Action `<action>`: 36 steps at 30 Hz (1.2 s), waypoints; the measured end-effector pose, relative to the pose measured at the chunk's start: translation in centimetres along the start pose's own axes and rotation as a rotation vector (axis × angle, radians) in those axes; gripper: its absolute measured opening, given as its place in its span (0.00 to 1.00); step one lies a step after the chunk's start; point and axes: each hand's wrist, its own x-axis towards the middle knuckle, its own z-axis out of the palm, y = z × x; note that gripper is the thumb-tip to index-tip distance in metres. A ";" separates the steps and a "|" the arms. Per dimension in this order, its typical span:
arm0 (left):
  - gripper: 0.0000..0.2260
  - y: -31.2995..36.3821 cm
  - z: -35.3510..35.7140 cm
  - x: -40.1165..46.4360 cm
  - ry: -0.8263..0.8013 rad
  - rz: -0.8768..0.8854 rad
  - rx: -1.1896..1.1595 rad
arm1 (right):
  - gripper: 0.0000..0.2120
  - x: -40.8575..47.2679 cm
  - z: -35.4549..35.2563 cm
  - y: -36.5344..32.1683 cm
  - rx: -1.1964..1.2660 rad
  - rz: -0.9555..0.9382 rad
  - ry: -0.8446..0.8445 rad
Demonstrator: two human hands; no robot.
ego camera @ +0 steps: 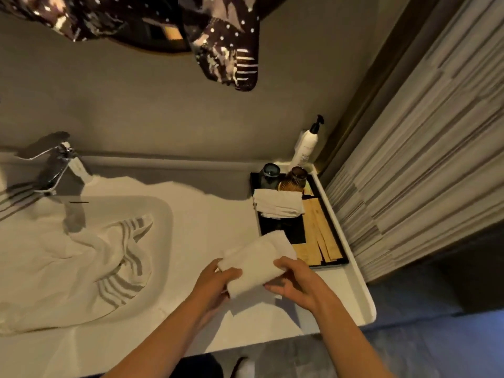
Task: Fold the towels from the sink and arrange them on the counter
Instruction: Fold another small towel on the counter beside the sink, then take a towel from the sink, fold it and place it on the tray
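Nearest the camera, two bare forearms reached forward over the white counter (191, 236), and both hands held one small white folded terry towel (259, 261) just above its surface. The left hand (215, 285) gripped the towel's lower left end, thumb curled over the top and fingers tucked beneath. The right hand (296, 282) pinched the towel's near right edge, thumb on top and fingers curled under the cloth. The towel's long axis ran diagonally, from the near-left end between the hands up toward the far right, where its far corner overlapped the near left corner of a black rectangular tray (342, 257). The tray sat along the counter's right edge and held another folded white towel (278, 205) across its middle, flat tan wooden strips (316, 230) lying lengthwise on its right half, and two dark ribbed cups at its far end, one bluish (268, 177) and one brownish (297, 178), side by side. Behind the tray stood a white pump bottle with a black pump head (306, 145), in the corner against the wall. To the left, the white basin of the sink (166, 214) contained a large crumpled white towel with grey stripes (81, 257), lying beneath a chrome faucet (58, 165).
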 end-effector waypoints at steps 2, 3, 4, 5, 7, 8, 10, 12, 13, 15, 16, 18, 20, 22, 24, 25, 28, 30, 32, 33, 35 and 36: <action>0.20 1.2 2.7 1.1 0.035 0.101 0.204 | 0.21 1.0 -3.0 -2.0 -0.055 -0.017 0.029; 0.19 1.7 4.2 2.1 0.060 0.141 0.297 | 0.22 1.8 -4.4 -3.4 -0.083 -0.025 0.048; 0.19 2.1 5.6 3.2 0.074 0.173 0.357 | 0.22 2.6 -5.4 -4.5 -0.113 -0.041 0.057; 0.20 2.6 6.6 4.2 0.088 0.197 0.399 | 0.21 3.1 -6.0 -5.5 -0.147 -0.060 0.071; 0.20 3.4 9.2 6.7 0.145 0.230 0.456 | 0.17 4.8 -7.6 -7.7 -0.229 -0.098 0.115; 0.19 3.7 10.0 7.9 0.173 0.241 0.474 | 0.16 5.5 -7.9 -8.6 -0.296 -0.132 0.143; 0.20 4.3 11.3 10.5 0.224 0.266 0.551 | 0.15 7.3 -8.6 -10.2 -0.435 -0.211 0.205; 0.24 4.6 12.4 12.7 0.275 0.296 0.682 | 0.15 9.2 -9.3 -11.4 -0.551 -0.223 0.249; 0.26 4.6 12.6 13.3 0.321 0.346 0.802 | 0.16 9.9 -9.4 -11.6 -0.618 -0.216 0.268; 0.26 3.8 12.6 13.7 0.470 0.553 1.247 | 0.21 11.2 -9.6 -11.5 -0.848 -0.240 0.341; 0.26 3.3 12.4 13.5 0.481 0.697 1.477 | 0.23 11.6 -9.7 -11.1 -0.991 -0.318 0.413; 0.25 2.3 12.4 13.3 0.289 0.957 1.718 | 0.24 11.9 -9.8 -10.4 -1.250 -0.628 0.596; 0.25 1.4 12.6 13.5 0.094 1.029 1.836 | 0.19 11.9 -9.4 -9.9 -1.438 -0.974 0.611; 0.25 0.7 12.6 14.3 0.048 0.990 1.900 | 0.14 12.2 -9.3 -9.4 -1.597 -1.137 0.469; 0.24 0.2 12.1 14.9 0.048 0.922 1.938 | 0.13 12.9 -9.3 -8.5 -1.702 -1.132 0.366; 0.24 -0.1 11.6 15.2 0.049 0.890 1.972 | 0.13 13.3 -9.4 -7.9 -1.732 -1.095 0.344; 0.25 -0.3 11.4 15.3 0.025 0.782 2.024 | 0.16 13.5 -9.5 -6.7 -1.793 -0.993 0.344; 0.25 0.1 12.1 15.2 0.006 0.786 1.942 | 0.14 13.0 -9.0 -7.2 -1.798 -0.989 0.375; 0.23 0.9 12.2 14.6 -0.013 0.856 1.838 | 0.12 12.2 -7.7 -8.1 -1.754 -1.029 0.417; 0.21 1.4 11.9 14.1 -0.009 0.928 1.786 | 0.13 11.7 -6.8 -8.6 -1.723 -1.055 0.431; 0.17 2.4 10.5 12.4 0.024 1.026 1.667 | 0.14 10.8 -3.9 -8.9 -1.648 -1.132 0.390; 0.15 3.0 9.0 11.2 0.053 1.031 1.598 | 0.13 10.5 -1.7 -8.5 -1.607 -1.177 0.338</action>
